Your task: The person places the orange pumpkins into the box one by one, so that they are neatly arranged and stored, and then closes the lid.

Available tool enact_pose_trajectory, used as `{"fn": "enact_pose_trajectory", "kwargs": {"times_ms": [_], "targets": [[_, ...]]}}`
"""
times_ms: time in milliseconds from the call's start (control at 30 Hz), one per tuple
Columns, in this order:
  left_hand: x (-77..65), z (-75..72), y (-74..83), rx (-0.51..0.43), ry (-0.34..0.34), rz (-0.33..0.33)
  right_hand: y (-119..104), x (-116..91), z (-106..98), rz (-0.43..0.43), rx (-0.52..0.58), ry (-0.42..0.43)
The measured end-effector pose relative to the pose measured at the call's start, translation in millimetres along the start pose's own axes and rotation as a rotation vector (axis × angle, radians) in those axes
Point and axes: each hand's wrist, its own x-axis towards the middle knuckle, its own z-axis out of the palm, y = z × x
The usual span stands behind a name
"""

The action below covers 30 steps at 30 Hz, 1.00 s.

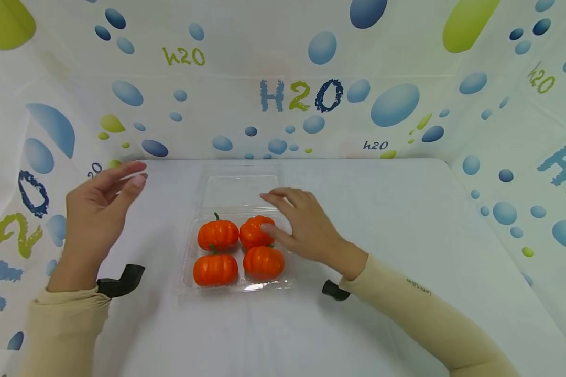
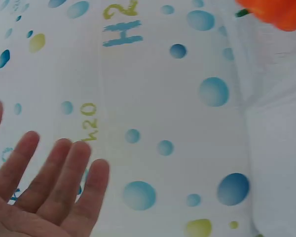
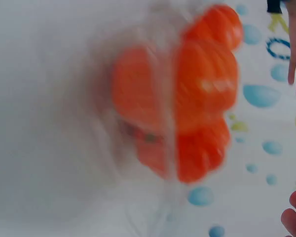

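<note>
A clear plastic clamshell box (image 1: 186, 273) lies on the white table with its lid (image 1: 240, 189) folded back. It holds several small orange pumpkins with green stems, in two rows: back left (image 1: 218, 235), back right (image 1: 252, 233), front left (image 1: 215, 270) and front right (image 1: 263, 263). Over the box's right side is my right hand (image 1: 313, 228), fingers apart, its thumb overlapping the back-right pumpkin in the head view. In the right wrist view its fingertips (image 3: 294, 222) appear clear of the blurred pumpkins (image 3: 207, 84). My left hand (image 1: 96, 209) is raised left of the box, holding nothing.
A white sheet (image 1: 226, 94) printed with blue and green drops and "H2O" lettering stands behind the table and along both sides. Black wrist mounts (image 1: 121, 281) stick out from the sleeves. White tabletop (image 1: 382, 209) extends to the right of the box.
</note>
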Motion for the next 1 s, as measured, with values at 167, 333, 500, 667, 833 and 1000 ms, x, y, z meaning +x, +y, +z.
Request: {"fn": "enact_pose_trajectory", "kwargs": {"times_ms": [167, 333, 500, 667, 833, 1000], "targets": [[20.8, -0.3, 24.3, -0.331, 0.125, 0.264, 24, 18, -35, 0.044, 0.044, 0.118], [37.0, -0.9, 39.2, -0.628, 0.064, 0.299, 47, 38, -56, 0.121, 0.276, 0.257], [50.1, -1.3, 28.8, -0.863, -0.193, 0.115, 64, 51, -56, 0.243, 0.681, 0.335], [67.2, -2.8, -9.6, -1.447, -0.518, -0.177, 77, 59, -43, 0.445, 1.107, 0.361], [76.3, 7.7, -49.8, -1.783, -0.534, -0.424, 91, 56, -19, 0.673, 1.523, 0.4], [76.6, 22.3, -82.0, -1.801, -0.513, -0.568, 107, 44, 11, 0.862, 1.862, 0.437]]}}
